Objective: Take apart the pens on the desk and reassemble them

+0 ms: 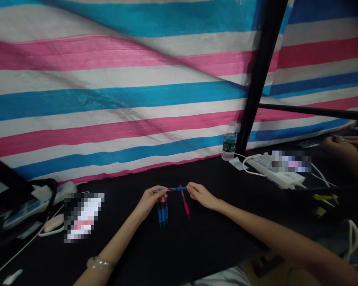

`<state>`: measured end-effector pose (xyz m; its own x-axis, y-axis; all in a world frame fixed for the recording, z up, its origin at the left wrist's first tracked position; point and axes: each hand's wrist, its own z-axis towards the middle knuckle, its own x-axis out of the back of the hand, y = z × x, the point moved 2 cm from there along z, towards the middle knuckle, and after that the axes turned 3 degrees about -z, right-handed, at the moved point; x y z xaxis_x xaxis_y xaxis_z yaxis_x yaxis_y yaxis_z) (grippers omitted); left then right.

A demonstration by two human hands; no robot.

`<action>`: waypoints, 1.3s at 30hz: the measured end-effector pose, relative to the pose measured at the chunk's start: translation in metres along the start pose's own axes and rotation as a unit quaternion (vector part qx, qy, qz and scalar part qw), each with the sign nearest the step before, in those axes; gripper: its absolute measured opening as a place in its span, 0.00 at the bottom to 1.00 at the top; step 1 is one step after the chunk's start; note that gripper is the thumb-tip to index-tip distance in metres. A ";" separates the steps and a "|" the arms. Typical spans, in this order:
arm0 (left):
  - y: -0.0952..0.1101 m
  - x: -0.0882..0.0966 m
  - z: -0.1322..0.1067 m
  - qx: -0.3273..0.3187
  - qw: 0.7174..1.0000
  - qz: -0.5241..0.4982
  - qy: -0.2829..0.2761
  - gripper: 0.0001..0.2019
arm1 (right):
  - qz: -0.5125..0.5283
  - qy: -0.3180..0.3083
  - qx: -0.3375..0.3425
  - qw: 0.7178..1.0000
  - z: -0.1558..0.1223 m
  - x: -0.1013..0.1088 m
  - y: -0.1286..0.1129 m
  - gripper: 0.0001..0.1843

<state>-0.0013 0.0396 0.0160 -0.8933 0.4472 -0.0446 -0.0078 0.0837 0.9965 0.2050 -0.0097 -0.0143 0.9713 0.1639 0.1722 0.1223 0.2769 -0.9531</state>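
A blue pen (176, 189) is held level above the black table, one end in each hand. My left hand (153, 199) closes around its left part, with the tip poking out past the fingers. My right hand (201, 194) pinches the blue end on the right. Just below my left hand, several blue pens (162, 214) lie side by side on the table, their upper ends partly hidden by the fingers. A red pen (185, 204) lies beneath the held pen, a little to the right of the blue ones.
A water bottle (229, 142) stands by a black post (258, 75). White power strips (276, 171) with cables lie right and left. A striped sheet (122, 95) hangs behind the black table (179, 250). Another person's hands (346, 149) show at far right.
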 end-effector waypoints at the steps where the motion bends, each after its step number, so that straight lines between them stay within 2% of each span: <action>1: 0.000 0.000 0.000 0.001 1.000 -0.002 0.002 0.13 | 0.007 0.000 -0.001 1.000 0.000 0.000 0.001 0.21; 9: -0.007 0.001 0.004 0.011 0.992 -0.120 0.046 0.14 | -0.061 -0.022 -0.011 0.998 -0.004 -0.001 -0.007 0.25; 13: -0.005 0.000 0.003 0.000 0.987 -0.146 0.067 0.15 | -0.084 -0.020 -0.008 0.996 -0.005 0.000 -0.011 0.26; 20: 0.000 -0.005 -0.002 -0.035 0.991 -0.109 0.069 0.16 | -0.074 -0.008 -0.019 0.997 -0.005 0.002 -0.006 0.27; 25: 0.000 -0.007 -0.003 -0.067 0.991 -0.057 0.101 0.16 | -0.077 -0.002 -0.016 0.997 -0.004 0.002 -0.004 0.25; 34: 0.004 -0.009 -0.006 -0.040 0.993 -0.047 0.102 0.19 | -0.082 -0.003 -0.023 0.996 -0.004 0.001 -0.006 0.25; 39: 0.001 -0.007 -0.005 -0.017 0.990 -0.099 0.103 0.19 | -0.078 -0.003 -0.025 0.997 -0.002 0.001 -0.003 0.26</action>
<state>0.0027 0.0321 0.0178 -0.9453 0.2344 -0.2269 -0.2035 0.1198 0.9717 0.2061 -0.0122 -0.0118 0.9386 0.1275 0.3207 0.2821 0.2523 -0.9256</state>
